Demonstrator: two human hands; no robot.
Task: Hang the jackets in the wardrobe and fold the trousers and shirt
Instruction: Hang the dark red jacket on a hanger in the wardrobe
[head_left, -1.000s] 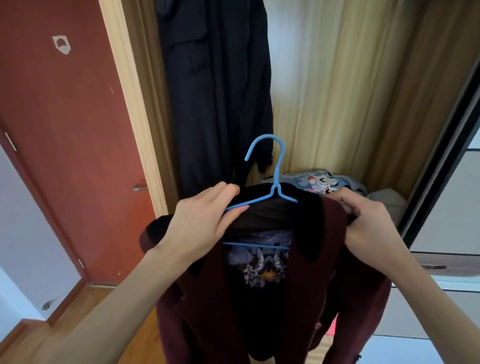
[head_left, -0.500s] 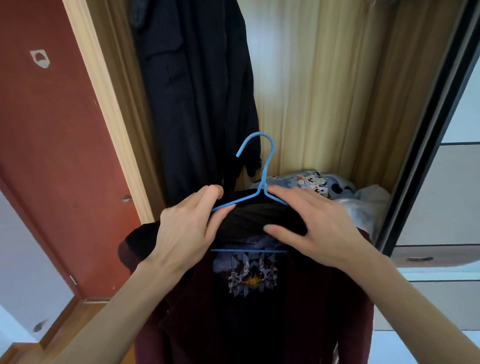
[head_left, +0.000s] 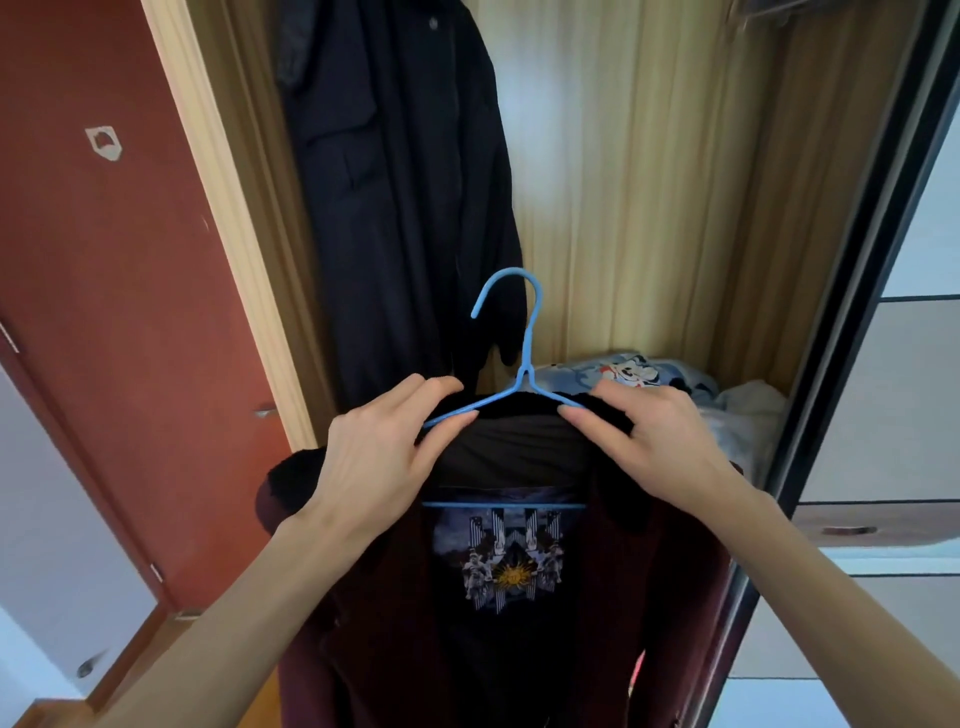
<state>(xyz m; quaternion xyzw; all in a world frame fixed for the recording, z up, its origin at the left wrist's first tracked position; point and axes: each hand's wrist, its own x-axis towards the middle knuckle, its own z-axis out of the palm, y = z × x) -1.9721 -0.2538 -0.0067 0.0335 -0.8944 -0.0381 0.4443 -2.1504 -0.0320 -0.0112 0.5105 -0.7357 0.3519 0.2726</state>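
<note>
A dark maroon jacket (head_left: 670, 597) with a black collar hangs on a blue wire hanger (head_left: 525, 343) in front of the open wardrobe (head_left: 649, 182). My left hand (head_left: 384, 452) grips the hanger's left shoulder wire together with the collar. My right hand (head_left: 649, 441) pinches the collar at the hanger's right shoulder. The hanger's hook points up, free of any rail. A black jacket (head_left: 400, 197) hangs inside the wardrobe at the left. The wardrobe rail is out of view.
A red door (head_left: 104, 286) stands to the left of the wardrobe frame. A sliding wardrobe door (head_left: 883, 364) borders the right side. Folded patterned fabric (head_left: 634, 371) and pale cloth (head_left: 748, 410) lie on a shelf inside, behind the hanger.
My right hand moved from the jacket's right shoulder to the collar near the hanger neck. The jacket and hanger rose a little toward the wardrobe opening.
</note>
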